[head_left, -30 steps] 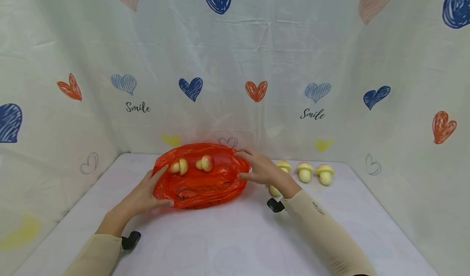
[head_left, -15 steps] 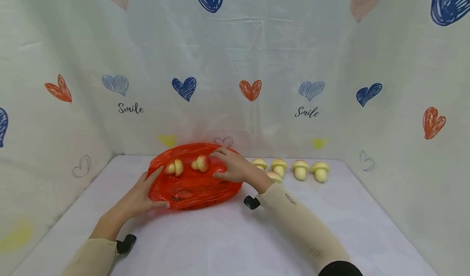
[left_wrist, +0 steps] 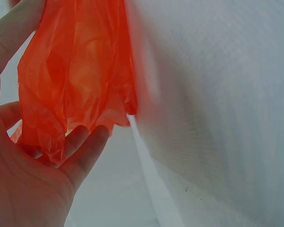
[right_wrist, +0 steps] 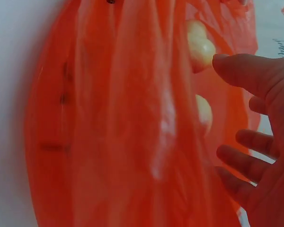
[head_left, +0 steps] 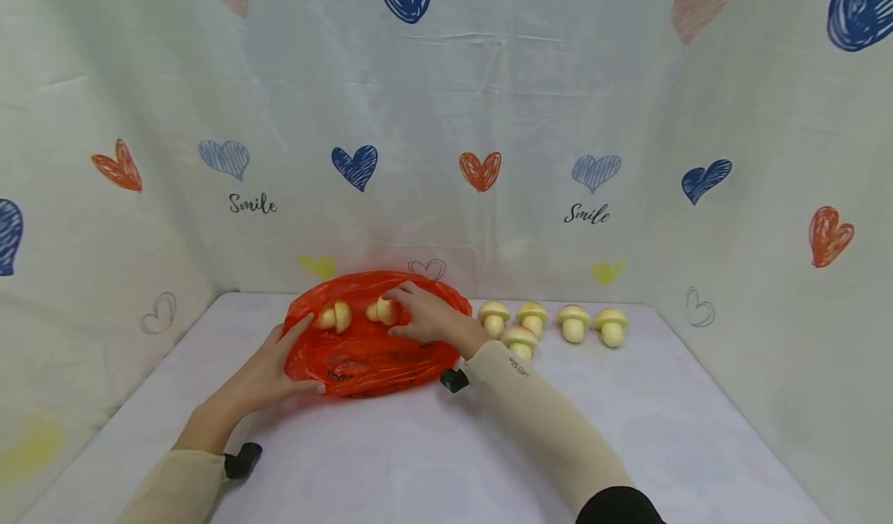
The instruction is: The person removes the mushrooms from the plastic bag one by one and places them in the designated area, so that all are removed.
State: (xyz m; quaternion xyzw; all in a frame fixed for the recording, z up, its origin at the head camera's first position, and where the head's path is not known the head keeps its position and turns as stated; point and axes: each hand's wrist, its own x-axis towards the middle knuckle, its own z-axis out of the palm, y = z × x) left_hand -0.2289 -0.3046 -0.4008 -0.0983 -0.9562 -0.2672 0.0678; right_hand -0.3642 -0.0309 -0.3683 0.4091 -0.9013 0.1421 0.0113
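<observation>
Right hand [head_left: 434, 318] had shifted left across crumpled red plastic bag [head_left: 391, 363], on white bench [head_left: 418, 454], to rounded pale-yellow mushroom [head_left: 379, 311]. Fingers [right_wrist: 246, 161] were spread, nothing gripped, contact unclear. Left hand [head_left: 268, 369] spread against bag's left edge. Likely reach stage.

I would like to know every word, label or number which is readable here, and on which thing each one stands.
"Smile": on the white curtain, picture's left side.
"Smile": on the same curtain, picture's right side.
Unreadable: black print on the red bag, blurred and creased.
Unreadable: dark print on the right sleeve, too small.
</observation>
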